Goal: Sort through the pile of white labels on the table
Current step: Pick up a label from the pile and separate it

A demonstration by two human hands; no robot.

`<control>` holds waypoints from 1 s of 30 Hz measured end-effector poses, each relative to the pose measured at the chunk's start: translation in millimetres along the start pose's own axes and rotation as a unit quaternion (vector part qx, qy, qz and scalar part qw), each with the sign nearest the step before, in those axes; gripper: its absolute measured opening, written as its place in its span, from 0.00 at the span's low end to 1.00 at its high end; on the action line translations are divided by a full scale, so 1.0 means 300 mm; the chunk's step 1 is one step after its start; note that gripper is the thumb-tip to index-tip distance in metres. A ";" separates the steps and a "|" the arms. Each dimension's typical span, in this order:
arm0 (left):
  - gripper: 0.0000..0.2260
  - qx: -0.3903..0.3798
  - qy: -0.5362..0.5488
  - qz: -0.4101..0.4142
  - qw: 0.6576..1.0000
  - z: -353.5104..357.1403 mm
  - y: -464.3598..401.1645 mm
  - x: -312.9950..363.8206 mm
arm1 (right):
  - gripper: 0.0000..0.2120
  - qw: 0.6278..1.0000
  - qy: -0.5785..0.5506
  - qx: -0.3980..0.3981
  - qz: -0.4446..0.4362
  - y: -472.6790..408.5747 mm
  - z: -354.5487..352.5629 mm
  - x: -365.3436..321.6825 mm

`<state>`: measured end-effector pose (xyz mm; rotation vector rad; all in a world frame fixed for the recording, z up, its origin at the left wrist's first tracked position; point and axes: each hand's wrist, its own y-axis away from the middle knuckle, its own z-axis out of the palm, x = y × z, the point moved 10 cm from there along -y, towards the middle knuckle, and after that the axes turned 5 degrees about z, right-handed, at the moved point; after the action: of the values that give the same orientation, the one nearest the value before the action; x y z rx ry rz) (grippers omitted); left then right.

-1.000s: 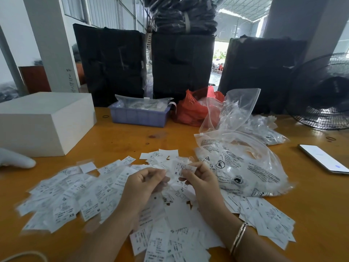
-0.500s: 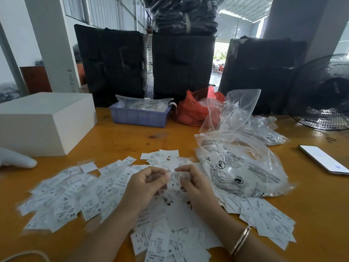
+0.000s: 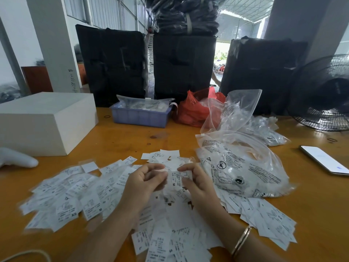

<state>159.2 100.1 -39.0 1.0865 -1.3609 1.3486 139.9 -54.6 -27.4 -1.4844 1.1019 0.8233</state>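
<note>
Your right hand point(image 3: 198, 184) pinched an M-size label point(image 3: 177, 179) in its grip; your left hand point(image 3: 145, 179), fingers curled, pinched its left edge. Both hovered over the pile of white labels point(image 3: 79, 193) spread across the worktop point(image 3: 321, 205), beside a clear printed bag point(image 3: 243, 167).

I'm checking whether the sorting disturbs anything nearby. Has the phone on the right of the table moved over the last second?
No. The phone lies in the same spot on the table, right of the clear printed bag, just as before.

White labels point(image 3: 79, 197) (black print), orange table point(image 3: 311, 205)
</note>
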 end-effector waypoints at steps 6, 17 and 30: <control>0.09 -0.061 -0.049 -0.008 0.997 0.041 0.003 -0.003 | 0.21 1.000 0.006 0.002 -0.005 0.001 -0.002 -0.003; 0.08 -0.057 -0.059 -0.027 0.996 0.041 0.006 -0.009 | 0.18 0.999 -0.003 -0.002 -0.034 0.000 0.002 -0.011; 0.12 -0.085 -0.092 -0.001 0.992 0.050 0.009 0.008 | 0.18 0.996 -0.065 0.035 -0.049 -0.012 -0.040 -0.010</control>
<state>155.7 85.2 -37.2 1.1166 -1.5777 1.1310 141.6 -65.6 -21.1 -1.3955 0.9436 0.7936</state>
